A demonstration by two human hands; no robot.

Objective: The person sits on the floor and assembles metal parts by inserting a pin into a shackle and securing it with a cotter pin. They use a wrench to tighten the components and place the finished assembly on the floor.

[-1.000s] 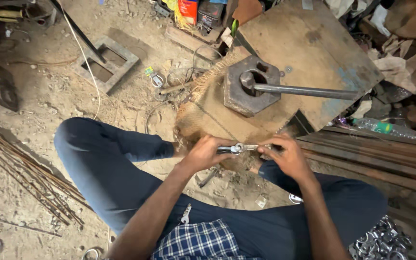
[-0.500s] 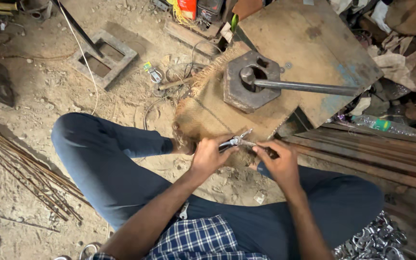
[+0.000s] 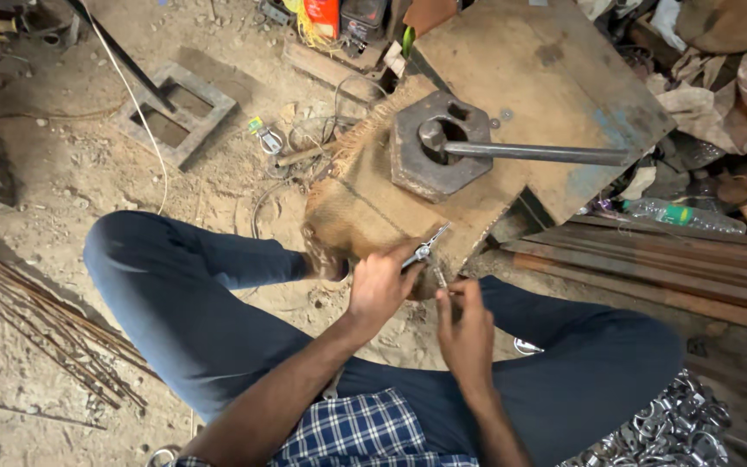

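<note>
My left hand (image 3: 379, 285) grips a small shiny metal tool (image 3: 425, 249) that points up and to the right, over the burlap sack (image 3: 356, 203). My right hand (image 3: 467, 322) sits just below and to the right of it, fingers pinched on a small thin metal piece (image 3: 441, 278) near the tool's lower end. Both hands are above my crossed legs in dark blue trousers (image 3: 183, 294). What exactly the right fingers hold is too small to tell.
A heavy hexagonal iron block (image 3: 425, 151) with a long bar (image 3: 546, 154) through it lies on a wooden board (image 3: 546, 78). Thin rods (image 3: 36, 320) lie at left, rusty flat bars (image 3: 667, 268) at right, several shiny metal rings (image 3: 667, 428) at lower right, and a square frame (image 3: 175, 112) on the dirt floor.
The tool went from level to tilted, tip up and right. My right hand dropped down and in below the left. The camera view shifted slightly.
</note>
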